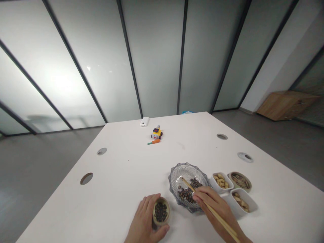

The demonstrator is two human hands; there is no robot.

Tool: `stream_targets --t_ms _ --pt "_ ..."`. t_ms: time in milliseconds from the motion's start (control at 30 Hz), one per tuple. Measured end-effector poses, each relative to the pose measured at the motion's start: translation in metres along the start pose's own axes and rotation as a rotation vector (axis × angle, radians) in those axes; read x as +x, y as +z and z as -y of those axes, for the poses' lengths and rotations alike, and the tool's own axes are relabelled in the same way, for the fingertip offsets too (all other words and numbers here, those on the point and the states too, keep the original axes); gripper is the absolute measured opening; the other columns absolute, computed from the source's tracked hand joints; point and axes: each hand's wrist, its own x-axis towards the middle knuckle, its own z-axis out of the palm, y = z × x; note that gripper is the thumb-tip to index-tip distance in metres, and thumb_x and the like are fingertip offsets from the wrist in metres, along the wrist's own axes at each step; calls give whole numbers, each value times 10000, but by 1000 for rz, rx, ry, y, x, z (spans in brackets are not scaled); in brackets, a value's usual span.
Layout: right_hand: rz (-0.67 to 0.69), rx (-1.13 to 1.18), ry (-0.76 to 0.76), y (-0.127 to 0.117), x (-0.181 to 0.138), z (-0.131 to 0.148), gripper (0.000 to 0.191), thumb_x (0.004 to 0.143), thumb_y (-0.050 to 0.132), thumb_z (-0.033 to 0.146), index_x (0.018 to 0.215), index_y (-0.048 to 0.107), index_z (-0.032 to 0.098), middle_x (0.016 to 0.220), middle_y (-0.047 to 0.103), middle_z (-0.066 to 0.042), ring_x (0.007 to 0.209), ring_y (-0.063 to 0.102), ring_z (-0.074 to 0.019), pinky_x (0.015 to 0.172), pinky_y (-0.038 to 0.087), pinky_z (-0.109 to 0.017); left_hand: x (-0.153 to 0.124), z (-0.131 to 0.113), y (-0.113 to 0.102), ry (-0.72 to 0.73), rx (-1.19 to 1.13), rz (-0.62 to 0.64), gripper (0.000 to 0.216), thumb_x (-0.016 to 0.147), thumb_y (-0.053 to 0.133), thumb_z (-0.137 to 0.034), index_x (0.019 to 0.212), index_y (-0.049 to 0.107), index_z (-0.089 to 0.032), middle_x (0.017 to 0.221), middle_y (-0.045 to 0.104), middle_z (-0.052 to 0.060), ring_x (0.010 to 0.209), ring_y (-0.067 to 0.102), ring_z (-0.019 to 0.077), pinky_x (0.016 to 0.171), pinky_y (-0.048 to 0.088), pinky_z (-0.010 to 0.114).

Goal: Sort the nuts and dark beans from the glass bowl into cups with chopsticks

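My left hand (146, 221) is wrapped round a small round cup (169, 213) near the table's front edge. Dark beans (160, 212) lie inside that cup. In my right hand (215, 206) is a pair of wooden chopsticks (221, 221), slanting forward and left. Their tips reach over a clear glass bowl (174, 180) with a scalloped rim. More dark beans (186, 195) are scattered in the bowl's lower and right part. Whether the tips pinch a bean I cannot tell.
Right of the bowl stand two white dishes (229, 185) of pale nuts and a round bowl (250, 185) of thin brownish pieces. Farther back on the white table (121, 182) are a yellow toy car (156, 133), an orange-handled toy screwdriver (155, 142) and a white device (144, 122). Several holes pierce the tabletop.
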Motion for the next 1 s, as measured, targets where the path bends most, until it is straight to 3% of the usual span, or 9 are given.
stream_targets --t_ms 433,1000 --pt "-49 -57 -99 -1 2 -1 157 1048 587 275 1006 729 226 920 757 -51 846 759 -169 801 631 -236 -1 1 2 18 -6 -12 796 734 799 -202 1469 497 -249 1383 661 129 1270 622 340 1101 519 507" --pt "-29 -57 -95 -1 3 -2 171 1053 582 282 1006 733 219 924 747 -58 831 755 -159 780 619 -208 -1 1 3 -5 -8 17 822 737 782 -176 1493 467 -245 1422 636 137 1316 595 349 1153 474 551"
